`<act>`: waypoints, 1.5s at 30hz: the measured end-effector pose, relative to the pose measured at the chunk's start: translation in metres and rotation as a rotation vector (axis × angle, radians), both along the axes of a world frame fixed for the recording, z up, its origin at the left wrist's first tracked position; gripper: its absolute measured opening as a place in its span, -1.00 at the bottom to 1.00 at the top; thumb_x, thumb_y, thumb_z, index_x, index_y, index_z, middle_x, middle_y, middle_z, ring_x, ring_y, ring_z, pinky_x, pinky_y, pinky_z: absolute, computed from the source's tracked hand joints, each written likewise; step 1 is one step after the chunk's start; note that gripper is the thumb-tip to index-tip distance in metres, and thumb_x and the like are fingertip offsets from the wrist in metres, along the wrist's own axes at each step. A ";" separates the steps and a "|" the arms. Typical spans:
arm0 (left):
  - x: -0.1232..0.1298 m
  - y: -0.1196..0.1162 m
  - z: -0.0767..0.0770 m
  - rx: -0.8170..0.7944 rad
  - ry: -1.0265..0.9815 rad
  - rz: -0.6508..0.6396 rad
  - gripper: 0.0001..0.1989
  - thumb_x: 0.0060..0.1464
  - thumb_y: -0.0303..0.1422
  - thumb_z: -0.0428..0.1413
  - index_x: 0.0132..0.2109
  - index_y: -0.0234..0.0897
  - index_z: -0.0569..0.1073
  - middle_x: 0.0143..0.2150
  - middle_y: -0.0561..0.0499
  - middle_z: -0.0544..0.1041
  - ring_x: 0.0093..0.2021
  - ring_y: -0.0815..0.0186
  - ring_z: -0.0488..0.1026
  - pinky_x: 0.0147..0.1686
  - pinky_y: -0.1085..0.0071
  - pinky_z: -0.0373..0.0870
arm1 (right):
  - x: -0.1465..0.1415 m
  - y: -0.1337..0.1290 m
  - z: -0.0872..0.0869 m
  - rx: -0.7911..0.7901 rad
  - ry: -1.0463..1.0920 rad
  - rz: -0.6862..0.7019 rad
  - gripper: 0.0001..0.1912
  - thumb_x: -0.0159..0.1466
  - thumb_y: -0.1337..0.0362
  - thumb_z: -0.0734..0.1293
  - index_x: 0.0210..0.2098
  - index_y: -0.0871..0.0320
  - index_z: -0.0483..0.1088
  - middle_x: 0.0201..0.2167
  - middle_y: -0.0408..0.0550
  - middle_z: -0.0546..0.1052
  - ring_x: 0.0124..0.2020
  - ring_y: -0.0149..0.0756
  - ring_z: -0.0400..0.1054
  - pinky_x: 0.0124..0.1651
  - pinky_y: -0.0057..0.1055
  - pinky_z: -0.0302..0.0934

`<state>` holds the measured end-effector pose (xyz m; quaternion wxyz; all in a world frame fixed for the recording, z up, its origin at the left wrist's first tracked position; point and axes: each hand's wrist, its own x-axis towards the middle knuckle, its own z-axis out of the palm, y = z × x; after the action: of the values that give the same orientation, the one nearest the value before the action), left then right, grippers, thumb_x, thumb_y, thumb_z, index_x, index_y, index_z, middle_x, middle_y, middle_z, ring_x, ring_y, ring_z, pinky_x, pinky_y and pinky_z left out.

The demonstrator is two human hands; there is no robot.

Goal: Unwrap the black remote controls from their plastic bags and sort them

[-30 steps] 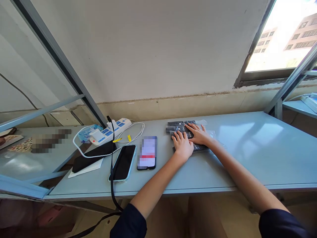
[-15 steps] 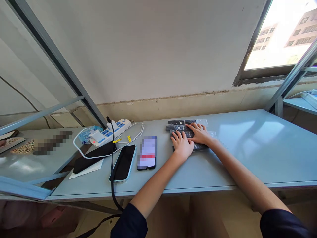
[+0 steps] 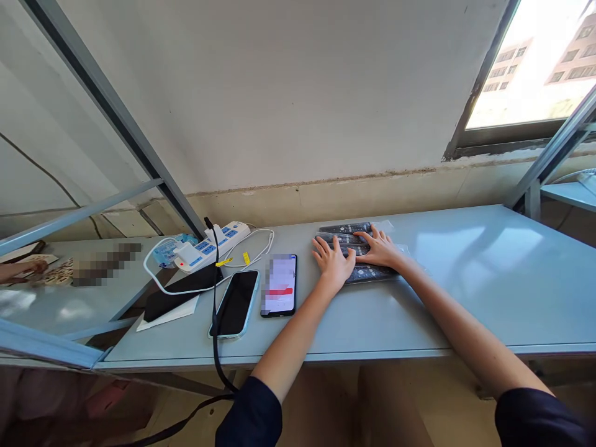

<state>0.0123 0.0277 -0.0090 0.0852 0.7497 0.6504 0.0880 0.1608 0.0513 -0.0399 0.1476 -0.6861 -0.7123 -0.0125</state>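
Several black remote controls (image 3: 372, 274) in clear plastic sleeves lie side by side on the desk, one behind another. My left hand (image 3: 334, 264) rests over their left ends with its fingers spread. Flat across the middle of the same row lies my right hand (image 3: 379, 249), fingers apart, close to the left thumb. Both hands touch the remotes without gripping any. The farthest remote (image 3: 345, 228) shows almost whole, while the middle ones are partly covered by my fingers. Loose ends of the sleeves stick out on the right.
Left of my hands lie a phone with a lit screen (image 3: 280, 292) and a dark-screened phone (image 3: 236, 304). Behind them are a white power strip (image 3: 218, 241), a white cable and a black pouch (image 3: 162, 304). A black strap (image 3: 215, 323) hangs over the desk edge. Another person's hand (image 3: 37, 266) is at far left.
My left hand has shifted to the left ends of the remotes, uncovering more of the nearest one. The view has moved slightly. Another person's hand reaches farther in at the left edge.
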 end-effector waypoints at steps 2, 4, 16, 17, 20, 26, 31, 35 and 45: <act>-0.002 0.003 -0.001 -0.002 0.003 0.017 -0.41 0.23 -0.17 -0.20 0.33 -0.32 0.08 0.36 -0.26 0.01 0.36 -0.03 -0.12 0.23 0.05 0.01 | 0.000 0.000 0.000 -0.006 0.006 -0.011 -0.20 0.00 -0.24 0.30 0.16 -0.03 0.27 0.24 0.22 0.18 0.17 0.23 0.16 0.10 0.11 0.08; -0.002 0.003 -0.001 0.000 0.008 0.019 -0.42 0.23 -0.17 -0.19 0.32 -0.31 0.10 0.36 -0.25 0.04 0.35 -0.02 -0.07 0.23 0.08 0.02 | 0.000 0.000 0.000 -0.008 0.010 -0.020 -0.17 0.00 -0.24 0.31 0.17 -0.01 0.26 0.24 0.23 0.18 0.18 0.23 0.15 0.11 0.09 0.09; 0.000 0.005 -0.005 0.076 0.014 -0.014 -0.47 0.22 -0.18 -0.11 0.28 -0.26 0.19 0.29 -0.22 0.20 0.29 0.02 0.11 0.19 0.18 0.13 | -0.002 -0.005 0.006 -0.018 0.005 -0.067 -0.18 0.00 -0.18 0.32 0.20 -0.01 0.23 0.17 0.18 0.28 0.19 0.19 0.13 0.13 0.06 0.05; 0.000 0.005 -0.005 0.083 0.013 -0.019 -0.48 0.22 -0.19 -0.10 0.28 -0.26 0.20 0.29 -0.21 0.21 0.29 0.02 0.12 0.18 0.18 0.14 | -0.002 -0.006 0.008 -0.026 0.005 -0.069 -0.19 0.00 -0.17 0.32 0.19 -0.01 0.23 0.15 0.17 0.30 0.19 0.17 0.14 0.13 0.04 0.04; 0.000 0.004 -0.005 0.099 0.009 -0.033 -0.49 0.21 -0.19 -0.07 0.26 -0.26 0.23 0.28 -0.22 0.23 0.28 0.01 0.14 0.18 0.17 0.15 | -0.001 -0.009 0.014 -0.055 0.005 -0.072 -0.18 -0.01 -0.15 0.33 0.19 -0.02 0.22 0.08 0.14 0.37 0.15 0.12 0.20 0.13 0.03 0.04; 0.001 0.000 -0.003 0.130 -0.002 -0.060 -0.49 0.22 -0.21 -0.08 0.26 -0.32 0.22 0.27 -0.25 0.22 0.28 -0.01 0.14 0.19 0.10 0.12 | 0.001 -0.014 0.020 -0.088 0.003 -0.088 -0.13 -0.06 -0.20 0.34 0.19 0.00 0.22 0.01 0.13 0.39 0.13 0.12 0.20 0.12 0.03 0.03; 0.003 -0.003 -0.003 0.151 -0.021 -0.095 -0.50 0.21 -0.22 -0.07 0.24 -0.31 0.25 0.26 -0.25 0.25 0.28 0.00 0.14 0.20 0.08 0.13 | 0.001 -0.015 0.021 -0.102 -0.002 -0.100 -0.13 -0.05 -0.19 0.34 0.19 0.01 0.21 0.02 0.12 0.36 0.14 0.12 0.18 0.11 0.00 0.04; 0.002 -0.003 -0.004 0.165 -0.033 -0.133 -0.49 0.20 -0.22 -0.06 0.24 -0.34 0.24 0.27 -0.26 0.23 0.29 0.00 0.12 0.21 0.06 0.10 | 0.001 -0.015 0.022 -0.113 -0.006 -0.107 -0.15 -0.03 -0.17 0.33 0.20 0.02 0.20 0.02 0.12 0.34 0.14 0.11 0.17 0.11 -0.02 0.04; 0.003 -0.002 -0.007 0.171 -0.058 -0.401 -0.52 0.21 -0.19 -0.06 0.21 -0.29 0.25 0.31 -0.21 0.15 0.33 0.04 0.02 0.24 0.09 0.07 | 0.013 -0.018 0.026 -0.171 -0.019 -0.180 -0.14 -0.07 -0.16 0.35 0.19 -0.05 0.20 0.01 0.12 0.35 0.12 0.17 0.16 0.09 0.01 0.04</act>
<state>0.0151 0.0259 -0.0164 0.0561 0.8657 0.4756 0.1457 0.1740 0.0337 -0.0144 0.0800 -0.7572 -0.6476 0.0286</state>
